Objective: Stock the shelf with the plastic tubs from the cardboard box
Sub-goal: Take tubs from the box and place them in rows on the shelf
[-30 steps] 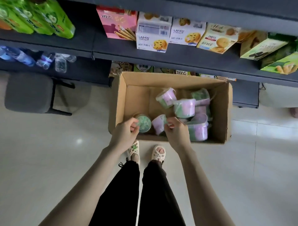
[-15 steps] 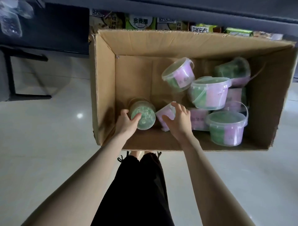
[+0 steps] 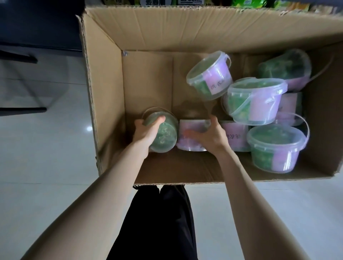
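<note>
The brown corrugated cardboard box stands open-topped on the pale glossy tiled floor, directly in front of the person's black trousers. Both forearms reach over the near wall into the box. The left hand grips a clear plastic tub of green contents that lies on its side in the near-left corner of the box floor, base toward the camera; the thumb lies across the top of the tub and the fingers curl round its left side. The right hand grips a clear plastic tub with a pink label that also lies on its side and touches the first tub on its right. The thumb rests on the upper edge; the fingers lie across the label but are blurred. The two hands are near each other, not touching. The remaining tubs fill the right half of the box. A tilted tub leans at the rear centre. An upright lidded tub sits on top of others just beside it. A rear-right tub lies on its side against the far corner. A near-right upright tub stands on the box floor with its handle raised. Packaged goods show along the top edge, behind the box.
</note>
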Available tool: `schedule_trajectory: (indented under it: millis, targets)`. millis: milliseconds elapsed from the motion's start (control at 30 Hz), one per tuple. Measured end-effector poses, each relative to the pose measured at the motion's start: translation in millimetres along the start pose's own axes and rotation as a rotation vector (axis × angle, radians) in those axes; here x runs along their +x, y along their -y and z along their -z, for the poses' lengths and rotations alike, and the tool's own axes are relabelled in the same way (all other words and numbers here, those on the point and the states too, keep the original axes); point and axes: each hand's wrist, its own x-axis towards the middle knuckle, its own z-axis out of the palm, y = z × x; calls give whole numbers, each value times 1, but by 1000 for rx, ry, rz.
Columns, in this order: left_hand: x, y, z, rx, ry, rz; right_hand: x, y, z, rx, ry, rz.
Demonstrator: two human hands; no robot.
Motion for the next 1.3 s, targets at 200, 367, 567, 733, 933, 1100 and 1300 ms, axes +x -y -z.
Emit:
schedule_trajectory:
  millis: [200, 367, 567, 733, 933, 1100, 1300]
  targets:
    - [-60, 2, 29, -288, 96, -51, -55, 4, 11, 176, -86, 28]
    - [-130, -2, 61, -271, 252, -145, -124, 13, 42, 394, -100, 116]
    - [-231, -11, 89, -263, 274, -433, -219, 32, 100, 791, -171, 323]
    - [-313, -12, 92, -308, 375, -670, -286, 37, 158, 910, -200, 366]
    - [-417, 3, 48, -310, 318, -1043, -349, -9, 240, 925, -288, 523]
    - [-504, 33, -37, -248, 326, -1193, -392, -86, 313, 922, -335, 586]
    - [-604, 27, -125, -221, 340, -1387, -434, -141, 421, 951, -381, 753]
